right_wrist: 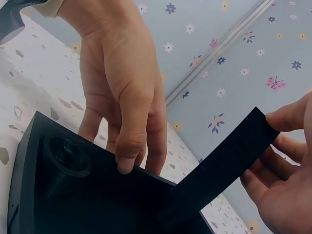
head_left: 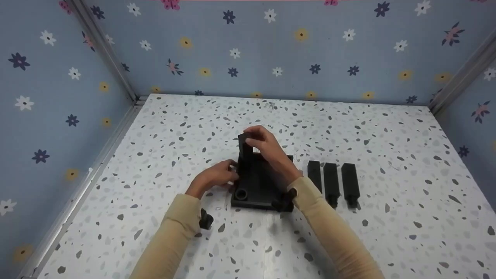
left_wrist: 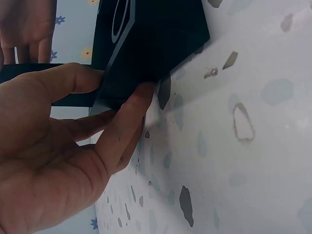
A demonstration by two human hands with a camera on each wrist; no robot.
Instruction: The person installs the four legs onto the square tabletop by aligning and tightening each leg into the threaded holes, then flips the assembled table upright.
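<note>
A black square base [head_left: 260,186] with a raised rim lies on the table, and a round socket [head_left: 241,194] shows in its near left corner. At its far left corner a black rectangular leg [head_left: 244,147] stands upright, its lower end hidden inside the rim. My right hand [head_left: 271,149] holds the leg near its top between thumb and fingers. My left hand [head_left: 217,174] grips the base's left side. In the right wrist view the left thumb [right_wrist: 130,146] presses over the rim, with the other fingers outside the wall.
Right of the base, three more black legs [head_left: 331,180] lie side by side; threaded ends show on two, pointing towards me. The speckled white table [head_left: 407,186] meets blue flowered panels [head_left: 271,50] at the back and sides. Small black devices [head_left: 206,219] sit at my wrists.
</note>
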